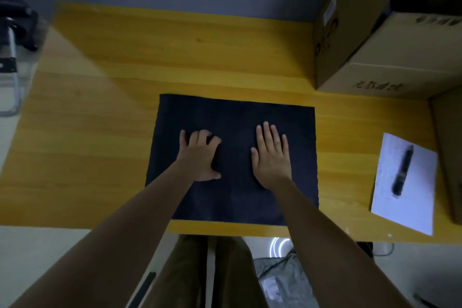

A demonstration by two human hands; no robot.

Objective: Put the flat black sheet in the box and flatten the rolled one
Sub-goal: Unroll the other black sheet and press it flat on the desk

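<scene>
A flat black sheet (235,117) lies spread on the yellow wooden table (100,120), near the front edge. Both my hands rest on top of it. My left hand (201,156) presses down with its fingers curled at the tips. My right hand (271,156) lies palm down with straight fingers. A large cardboard box (350,32) stands at the back right of the table, a second one (400,62) beside it. No rolled sheet shows in view.
A white paper (390,197) with a black pen (402,170) on it lies at the right. Another cardboard edge (450,157) runs along the far right. A chair frame (10,70) stands off the table's left. My legs show below the table.
</scene>
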